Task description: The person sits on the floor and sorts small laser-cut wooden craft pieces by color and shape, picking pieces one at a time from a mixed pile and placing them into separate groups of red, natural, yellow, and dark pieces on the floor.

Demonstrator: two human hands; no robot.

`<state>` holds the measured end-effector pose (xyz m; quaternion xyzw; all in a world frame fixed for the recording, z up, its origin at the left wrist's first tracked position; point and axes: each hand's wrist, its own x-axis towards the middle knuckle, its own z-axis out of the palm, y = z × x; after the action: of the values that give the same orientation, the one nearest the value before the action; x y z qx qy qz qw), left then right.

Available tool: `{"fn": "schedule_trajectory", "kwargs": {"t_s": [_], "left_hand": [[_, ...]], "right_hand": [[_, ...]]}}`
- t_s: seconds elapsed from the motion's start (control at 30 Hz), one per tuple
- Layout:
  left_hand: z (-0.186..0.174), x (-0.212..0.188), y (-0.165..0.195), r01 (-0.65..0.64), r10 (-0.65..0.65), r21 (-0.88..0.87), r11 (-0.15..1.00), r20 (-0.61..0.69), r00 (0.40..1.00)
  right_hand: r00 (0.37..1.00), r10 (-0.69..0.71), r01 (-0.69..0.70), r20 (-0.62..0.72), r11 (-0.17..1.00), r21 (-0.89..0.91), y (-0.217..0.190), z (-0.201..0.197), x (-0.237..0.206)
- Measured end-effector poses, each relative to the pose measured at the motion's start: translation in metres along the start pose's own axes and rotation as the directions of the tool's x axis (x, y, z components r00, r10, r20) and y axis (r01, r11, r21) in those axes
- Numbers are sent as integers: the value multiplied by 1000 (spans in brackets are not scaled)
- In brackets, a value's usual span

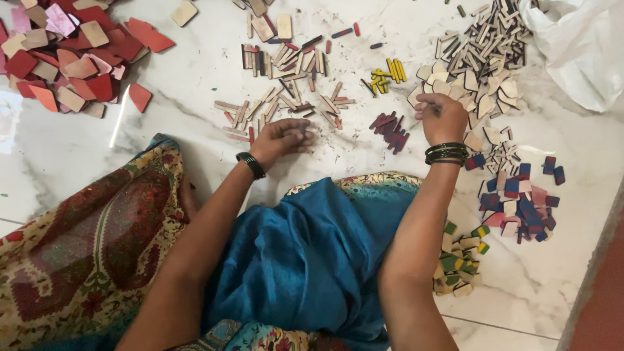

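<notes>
Marble floor (195, 78), sorting: left hand (281, 138), fingers curled narrow, rests beside scattered thin sticks (286, 97); right hand (442, 117) pinches a small piece at the pale heap (478, 68); best lifted one at a time.

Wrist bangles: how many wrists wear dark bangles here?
2. One dark band sits on the left wrist, near the middle. A stack of dark bangles sits on the right wrist, beside the pale wooden pieces.

Scatter of thin wooden sticks (286, 97), plain and red-edged, flat on marble floor (195, 71), heap of pale wooden sticks and tiles (478, 62) right of it, small dark-red pieces (390, 129) between
</notes>
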<state>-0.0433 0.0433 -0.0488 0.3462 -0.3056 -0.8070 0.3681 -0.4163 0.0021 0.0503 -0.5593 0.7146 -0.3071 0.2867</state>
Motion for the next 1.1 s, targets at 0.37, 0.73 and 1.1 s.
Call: {"fn": "schedule_trajectory", "kwargs": {"t_s": [0.37, 0.73, 1.1], "left_hand": [[104, 72, -26, -87, 143, 560, 824, -58, 988], [137, 78, -36, -258, 508, 749, 611, -120, 853], [50, 7, -16, -454, 545, 854, 254, 261, 797]], "right_hand": [[1000, -4, 4, 2, 999, -41, 7, 5, 5], [991, 88, -49, 103, 940, -337, 25, 22, 8], [988, -79, 113, 135, 959, -261, 4, 19, 2]]}}
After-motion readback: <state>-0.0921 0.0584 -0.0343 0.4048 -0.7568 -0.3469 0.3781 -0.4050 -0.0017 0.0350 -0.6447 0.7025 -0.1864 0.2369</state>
